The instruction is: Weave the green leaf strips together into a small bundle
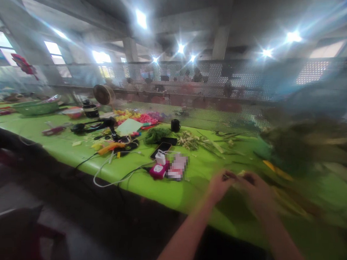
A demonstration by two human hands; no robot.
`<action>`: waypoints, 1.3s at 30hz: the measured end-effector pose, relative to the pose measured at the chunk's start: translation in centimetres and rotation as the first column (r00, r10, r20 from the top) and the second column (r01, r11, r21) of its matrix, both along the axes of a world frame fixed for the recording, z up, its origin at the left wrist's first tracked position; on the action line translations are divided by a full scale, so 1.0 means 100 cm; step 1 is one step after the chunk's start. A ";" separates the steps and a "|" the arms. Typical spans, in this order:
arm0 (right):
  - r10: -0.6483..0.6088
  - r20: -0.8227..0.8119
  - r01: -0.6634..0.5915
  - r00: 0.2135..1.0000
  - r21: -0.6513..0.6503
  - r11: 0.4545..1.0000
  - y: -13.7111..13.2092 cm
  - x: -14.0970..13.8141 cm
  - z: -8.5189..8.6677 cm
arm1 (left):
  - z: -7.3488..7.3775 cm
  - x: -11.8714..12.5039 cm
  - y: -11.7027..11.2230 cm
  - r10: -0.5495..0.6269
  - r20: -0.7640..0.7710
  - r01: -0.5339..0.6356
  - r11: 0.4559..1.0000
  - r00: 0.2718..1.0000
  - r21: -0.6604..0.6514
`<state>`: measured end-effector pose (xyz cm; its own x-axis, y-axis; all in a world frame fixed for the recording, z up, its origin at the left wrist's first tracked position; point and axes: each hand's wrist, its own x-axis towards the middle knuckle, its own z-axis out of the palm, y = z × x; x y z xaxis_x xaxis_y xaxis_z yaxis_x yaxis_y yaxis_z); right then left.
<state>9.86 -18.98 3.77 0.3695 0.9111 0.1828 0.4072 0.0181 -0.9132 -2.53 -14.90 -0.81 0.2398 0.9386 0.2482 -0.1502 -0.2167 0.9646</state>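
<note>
Both hands are held close together over the near edge of the green-topped table [199, 187]. My left hand [218, 186] has its fingers pinched on a thin pale strip [233, 177] that runs across to the other hand. Beside it, my right hand [253, 182] is also closed, its thumb and fingers meeting at the strip's other end. Motion blur hides the finer detail of the strip. Left of the hands lie a phone with a blurred-out screen [177, 166] and a pink power socket [159, 170] with a white charger [160, 158] plugged in.
A dark phone [161, 150], green fibre bundle [158, 134], black cup [175, 125] and pale scraps [188, 140] lie beyond. A glue gun [112, 147] and cables are to the left. A blurred leafy heap [313, 142] stands right. A perforated screen [206, 97] runs behind.
</note>
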 end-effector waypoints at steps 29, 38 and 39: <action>0.061 0.221 -0.065 0.973 0.012 0.998 0.004 0.004 -0.003 | -0.005 0.002 0.004 0.051 -0.098 -0.057 0.997 0.994 -0.056; 0.030 0.166 -0.029 0.986 -0.004 1.000 0.003 -0.001 0.000 | -0.012 0.004 0.007 0.052 -0.133 -0.055 0.998 0.990 -0.024; 0.031 0.131 -0.031 0.991 -0.006 1.000 0.004 -0.001 0.000 | -0.012 0.004 0.008 0.061 -0.069 -0.067 0.994 0.996 -0.084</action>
<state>9.75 -18.61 3.72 0.3140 0.9225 0.2245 0.5229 0.0294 -0.8519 -2.13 -14.08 -2.01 0.1920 0.9697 0.1511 -0.0742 -0.1392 0.9875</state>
